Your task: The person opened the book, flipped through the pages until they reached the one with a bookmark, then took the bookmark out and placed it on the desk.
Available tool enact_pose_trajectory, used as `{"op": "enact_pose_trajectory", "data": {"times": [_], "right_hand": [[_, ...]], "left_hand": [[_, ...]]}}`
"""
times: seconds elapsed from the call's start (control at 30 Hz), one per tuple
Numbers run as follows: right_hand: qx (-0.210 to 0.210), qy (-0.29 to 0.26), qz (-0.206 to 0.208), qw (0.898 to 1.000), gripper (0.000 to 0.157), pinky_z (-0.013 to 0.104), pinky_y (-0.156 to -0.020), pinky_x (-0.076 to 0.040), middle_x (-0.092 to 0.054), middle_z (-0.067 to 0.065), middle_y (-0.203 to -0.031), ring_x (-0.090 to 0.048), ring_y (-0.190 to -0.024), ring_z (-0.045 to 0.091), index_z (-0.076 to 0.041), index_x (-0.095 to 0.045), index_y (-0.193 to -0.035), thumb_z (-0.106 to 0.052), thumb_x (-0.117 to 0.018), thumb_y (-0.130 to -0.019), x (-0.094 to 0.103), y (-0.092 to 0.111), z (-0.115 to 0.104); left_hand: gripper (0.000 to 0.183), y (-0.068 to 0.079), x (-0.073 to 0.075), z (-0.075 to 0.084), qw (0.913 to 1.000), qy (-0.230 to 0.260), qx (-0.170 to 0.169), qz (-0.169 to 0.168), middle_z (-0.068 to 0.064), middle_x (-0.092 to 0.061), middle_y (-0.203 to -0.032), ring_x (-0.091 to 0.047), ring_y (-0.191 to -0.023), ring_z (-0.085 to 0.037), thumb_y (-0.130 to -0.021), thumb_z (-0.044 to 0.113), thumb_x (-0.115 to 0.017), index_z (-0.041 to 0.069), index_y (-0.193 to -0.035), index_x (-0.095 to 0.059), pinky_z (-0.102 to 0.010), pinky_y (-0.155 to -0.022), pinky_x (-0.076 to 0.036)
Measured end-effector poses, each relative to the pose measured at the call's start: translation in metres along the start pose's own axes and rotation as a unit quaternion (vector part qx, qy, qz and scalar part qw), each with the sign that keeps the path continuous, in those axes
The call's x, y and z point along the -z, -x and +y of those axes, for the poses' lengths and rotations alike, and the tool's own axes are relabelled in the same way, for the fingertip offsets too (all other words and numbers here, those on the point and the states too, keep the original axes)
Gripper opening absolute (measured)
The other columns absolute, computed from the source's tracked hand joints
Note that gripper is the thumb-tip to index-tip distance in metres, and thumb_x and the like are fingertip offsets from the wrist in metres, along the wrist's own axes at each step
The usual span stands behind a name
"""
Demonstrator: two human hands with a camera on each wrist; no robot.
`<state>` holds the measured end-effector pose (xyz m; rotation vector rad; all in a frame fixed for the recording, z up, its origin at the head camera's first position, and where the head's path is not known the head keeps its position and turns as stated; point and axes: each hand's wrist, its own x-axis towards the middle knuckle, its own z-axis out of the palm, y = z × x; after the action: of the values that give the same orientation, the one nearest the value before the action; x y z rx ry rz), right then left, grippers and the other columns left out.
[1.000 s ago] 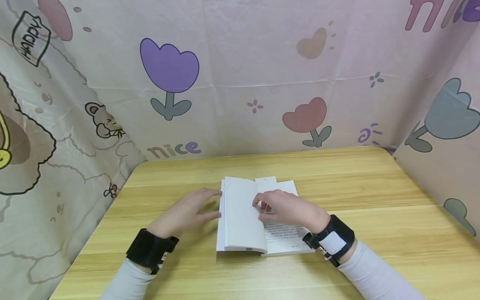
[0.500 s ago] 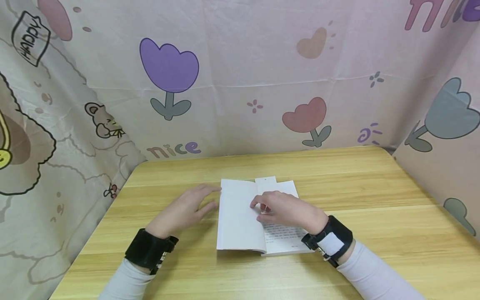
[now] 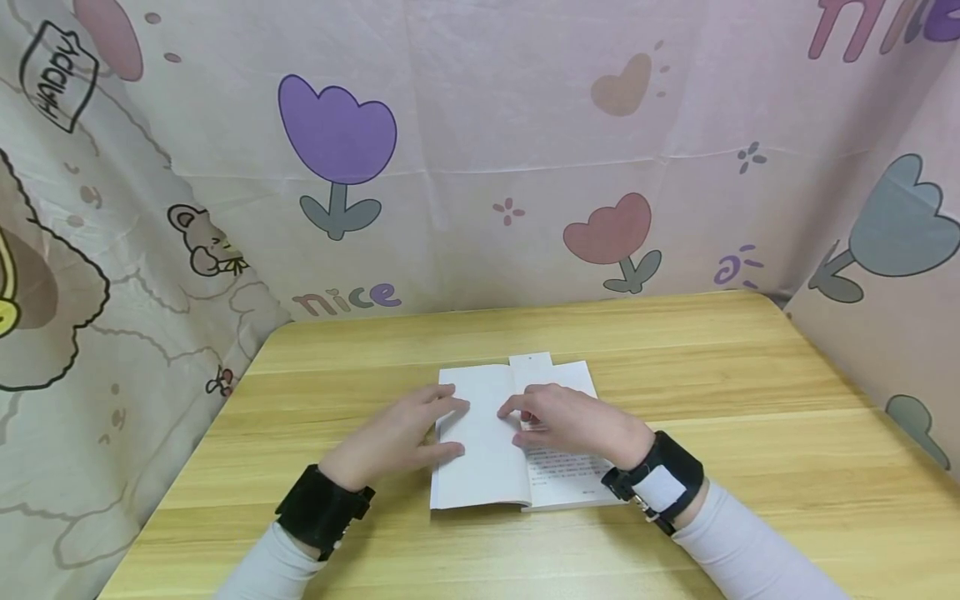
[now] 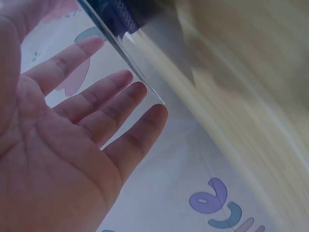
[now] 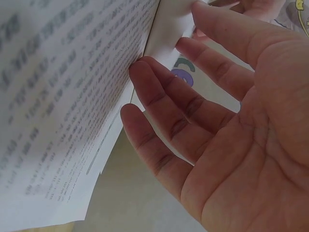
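An open book (image 3: 483, 471) lies on the table in the head view, its left page blank and its right page (image 3: 566, 479) printed with text. My left hand (image 3: 393, 435) reaches over the book's left edge, fingers extended and tips at the blank page. My right hand (image 3: 577, 422) is over the right page, with index finger and thumb tips by the inner fold. In the right wrist view, its fingers (image 5: 152, 87) are slightly bent against the printed page (image 5: 63, 96). The left wrist view shows the left fingertips along the book's edge (image 4: 128, 55), whose underside is dark blue.
A white card-like tab (image 3: 531, 360) sticks out past the book's top edge. Wood-grain table (image 3: 712, 367) surrounds the book. A patterned cloth (image 3: 480, 125) hangs behind the table and along both sides.
The left hand has moved right, from beside the book onto the left page. The lifted left pages have settled lower and flatter. The right hand has barely shifted.
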<state>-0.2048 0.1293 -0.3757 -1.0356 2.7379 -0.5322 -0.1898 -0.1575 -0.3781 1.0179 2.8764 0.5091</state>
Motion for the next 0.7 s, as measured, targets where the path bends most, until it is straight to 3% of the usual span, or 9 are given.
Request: {"op": "enact_pose_trajectory", "data": {"times": [0.43,0.7], "right_hand": [[0.003,0.011,0.005,1.000,0.036,0.028,-0.080,-0.058,-0.070,0.003,-0.102,-0.069,-0.095,0.017,-0.017,-0.074,-0.133,-0.024,-0.081,-0.098,-0.003,0.000,-0.001],[0.010,0.021,0.011,1.000,0.035,0.023,-0.074,-0.053,-0.068,0.003,-0.099,-0.060,-0.084,0.010,-0.016,-0.075,-0.132,-0.024,-0.080,-0.099,-0.003,0.001,-0.003]], "left_hand": [[0.062,-0.003,-0.014,0.004,0.9990,0.011,0.010,-0.041,-0.022,-0.055,-0.160,-0.055,-0.146,-0.041,-0.101,0.036,-0.077,0.013,-0.155,-0.057,-0.060,-0.119,-0.049],[0.064,0.000,-0.015,0.006,0.9984,0.007,0.009,-0.056,-0.025,-0.051,-0.161,-0.054,-0.147,-0.044,-0.102,0.036,-0.076,0.013,-0.158,-0.055,-0.061,-0.118,-0.049]]}}
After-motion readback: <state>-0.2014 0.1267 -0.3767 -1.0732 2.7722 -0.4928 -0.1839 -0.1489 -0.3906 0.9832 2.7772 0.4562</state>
